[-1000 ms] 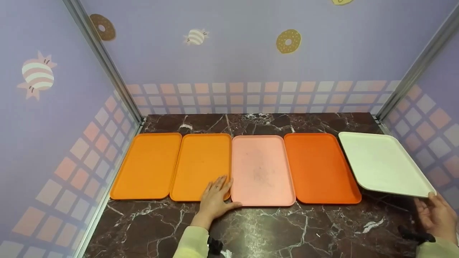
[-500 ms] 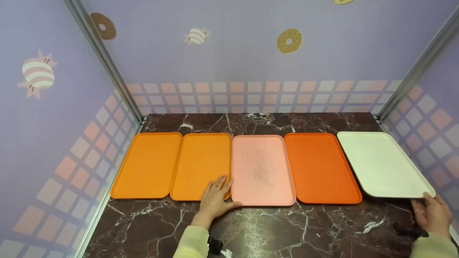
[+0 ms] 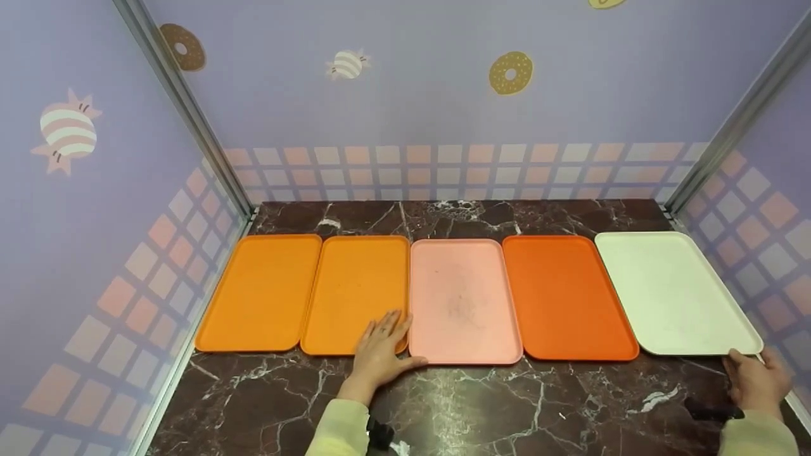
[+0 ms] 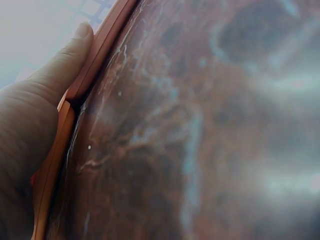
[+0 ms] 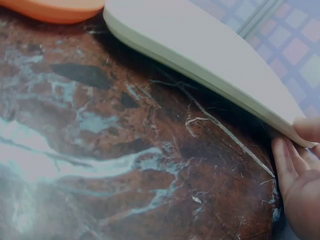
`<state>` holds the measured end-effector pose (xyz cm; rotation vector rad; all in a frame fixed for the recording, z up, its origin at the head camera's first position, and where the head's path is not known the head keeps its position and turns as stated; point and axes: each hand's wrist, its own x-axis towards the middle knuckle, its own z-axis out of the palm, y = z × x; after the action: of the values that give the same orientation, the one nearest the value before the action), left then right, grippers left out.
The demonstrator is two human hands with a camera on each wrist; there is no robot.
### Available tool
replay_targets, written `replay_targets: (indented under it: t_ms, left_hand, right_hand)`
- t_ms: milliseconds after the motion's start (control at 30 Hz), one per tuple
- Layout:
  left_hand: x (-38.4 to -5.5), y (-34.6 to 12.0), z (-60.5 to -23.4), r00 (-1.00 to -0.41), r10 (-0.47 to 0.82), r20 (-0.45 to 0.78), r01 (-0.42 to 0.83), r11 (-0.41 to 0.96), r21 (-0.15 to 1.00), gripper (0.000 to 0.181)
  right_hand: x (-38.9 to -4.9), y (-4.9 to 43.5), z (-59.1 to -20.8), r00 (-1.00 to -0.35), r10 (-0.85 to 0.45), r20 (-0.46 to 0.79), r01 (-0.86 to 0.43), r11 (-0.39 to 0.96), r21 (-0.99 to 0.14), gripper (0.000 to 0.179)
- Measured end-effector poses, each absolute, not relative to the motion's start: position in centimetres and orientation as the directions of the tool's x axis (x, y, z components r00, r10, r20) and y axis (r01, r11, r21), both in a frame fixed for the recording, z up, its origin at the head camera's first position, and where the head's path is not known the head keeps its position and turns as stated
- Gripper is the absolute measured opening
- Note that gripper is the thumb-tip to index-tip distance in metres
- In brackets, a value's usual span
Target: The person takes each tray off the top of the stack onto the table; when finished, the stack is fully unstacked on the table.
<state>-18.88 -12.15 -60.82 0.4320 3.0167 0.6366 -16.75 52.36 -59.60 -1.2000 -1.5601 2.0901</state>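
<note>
Five would exceed plain counting, so several trays form a side-by-side row. At its right end lies the white tray (image 3: pixel 681 291), whose near right corner my right hand (image 3: pixel 758 380) holds. In the right wrist view, the thumb (image 5: pixel 306 129) lies over the rim and the fingers sit below it. That near edge stands a little above the tabletop there. My left hand (image 3: pixel 378 358) rests with spread fingers across the near corner of the second yellow-orange tray (image 3: pixel 358 285). Its thumb reaches the near edge of the pink tray (image 3: pixel 462 297).
A deep orange tray (image 3: pixel 570 297) lies between the pink and white ones. Another yellow-orange tray (image 3: pixel 263 291) is at the far left. The dark marbled table (image 3: pixel 469 405) is bounded by lilac walls (image 3: pixel 412 107) at the back and both sides.
The white tray's near end has come down and shifted left, lining up beside the deep orange tray. My right hand moved left and down with it. The left hand stayed put.
</note>
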Motion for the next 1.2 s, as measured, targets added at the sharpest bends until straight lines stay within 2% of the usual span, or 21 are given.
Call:
replay_targets:
  t_ms: [67,300,533,800,1000,1200]
  left_hand:
    - [-18.8,-12.1,-60.8,-0.962,0.272,0.023,0.258,0.879,0.401,0.104]
    - [-18.8,-12.1,-60.9,-0.963,0.27,0.015,0.252,0.877,0.408,0.104]
    - [-18.7,-12.0,-60.8,-0.96,0.276,0.037,0.268,0.878,0.398,0.102]
    - [-18.8,-12.1,-60.8,-0.959,0.278,0.05,0.275,0.874,0.4,0.102]
    - [-18.8,-12.1,-60.7,-0.957,0.285,0.056,0.283,0.874,0.395,0.102]
    - [-18.7,-12.1,-60.7,-0.956,0.286,0.059,0.286,0.878,0.382,0.101]
  right_hand:
    - [-16.6,52.3,-59.5,-0.592,0.665,-0.455,0.322,-0.323,-0.89,0.069]
    - [-16.7,52.0,-59.6,-0.55,0.745,-0.377,0.327,-0.223,-0.918,0.07]
    - [-17.1,51.7,-59.9,-0.519,0.782,-0.345,0.488,-0.059,-0.871,0.071]
    - [-17.1,51.4,-60.4,-0.509,0.804,-0.306,0.479,-0.031,-0.877,0.076]
    - [-17.2,51.1,-60.8,-0.498,0.828,-0.258,0.419,-0.031,-0.907,0.071]
    - [-17.4,50.6,-60.6,-0.468,0.849,-0.243,0.42,-0.028,-0.907,0.07]
